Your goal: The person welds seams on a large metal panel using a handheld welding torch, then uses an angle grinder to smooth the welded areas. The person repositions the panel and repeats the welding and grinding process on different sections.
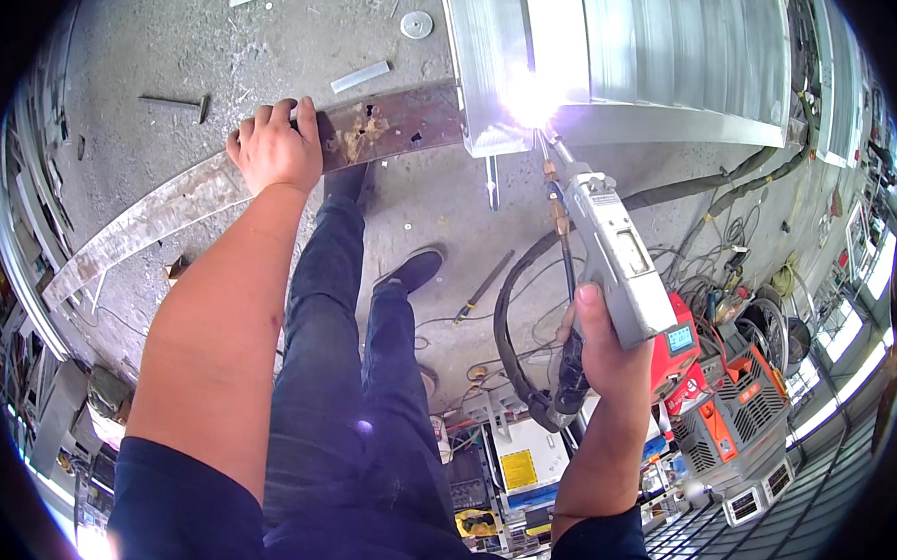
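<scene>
My right hand (pixel 609 339) is wrapped around the handle of a grey handheld welding gun (pixel 625 253). The gun's nozzle points up and left to a bright white arc at the lower edge of a large silvery metal panel assembly (pixel 679 55). Glare hides the exact spot where the tip meets the metal. My left hand (pixel 279 153) grips the upper edge of a long, worn, partly rusty metal bar (pixel 171 206), its fingers curled over the far side. The bar's right end meets the corner of the panel assembly. A black hose (pixel 507 318) loops below the gun.
A small metal strip (pixel 360 77), a round disc (pixel 417 24) and a hammer-like tool (pixel 176 104) lie on the concrete floor. Thick black cables (pixel 703 186) run to the right. A red machine (pixel 673 355) and an orange-grey tool case (pixel 733 413) stand at lower right.
</scene>
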A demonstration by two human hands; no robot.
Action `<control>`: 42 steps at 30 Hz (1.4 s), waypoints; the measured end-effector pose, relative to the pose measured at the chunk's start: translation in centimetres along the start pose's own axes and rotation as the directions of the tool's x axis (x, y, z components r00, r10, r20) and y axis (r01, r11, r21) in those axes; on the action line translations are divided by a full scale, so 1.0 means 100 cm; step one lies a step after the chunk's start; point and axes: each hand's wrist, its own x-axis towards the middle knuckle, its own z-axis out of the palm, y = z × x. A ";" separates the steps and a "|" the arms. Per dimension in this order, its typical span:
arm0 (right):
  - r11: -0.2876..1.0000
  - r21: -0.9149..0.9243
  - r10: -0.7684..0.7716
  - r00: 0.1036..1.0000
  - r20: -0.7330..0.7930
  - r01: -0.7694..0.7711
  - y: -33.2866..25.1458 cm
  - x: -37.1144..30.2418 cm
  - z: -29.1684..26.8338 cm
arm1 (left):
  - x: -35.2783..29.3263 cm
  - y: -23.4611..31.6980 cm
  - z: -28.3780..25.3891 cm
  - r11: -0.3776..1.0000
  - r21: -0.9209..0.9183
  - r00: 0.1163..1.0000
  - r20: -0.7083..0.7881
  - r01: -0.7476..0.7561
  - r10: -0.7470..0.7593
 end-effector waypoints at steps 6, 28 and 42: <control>0.999 -0.027 0.039 0.999 -0.008 -0.040 -0.006 -0.001 -0.001 | 0.001 0.001 0.000 1.000 0.006 0.999 0.049 0.008 -0.008; 0.985 -0.142 0.097 0.995 0.014 -0.094 0.007 -0.012 -0.018 | 0.001 0.002 -0.002 1.000 0.013 0.997 0.069 0.020 -0.021; 0.987 -0.159 0.002 0.995 0.099 0.014 0.024 -0.016 -0.029 | 0.001 0.002 0.001 0.999 0.028 0.998 0.056 0.023 -0.024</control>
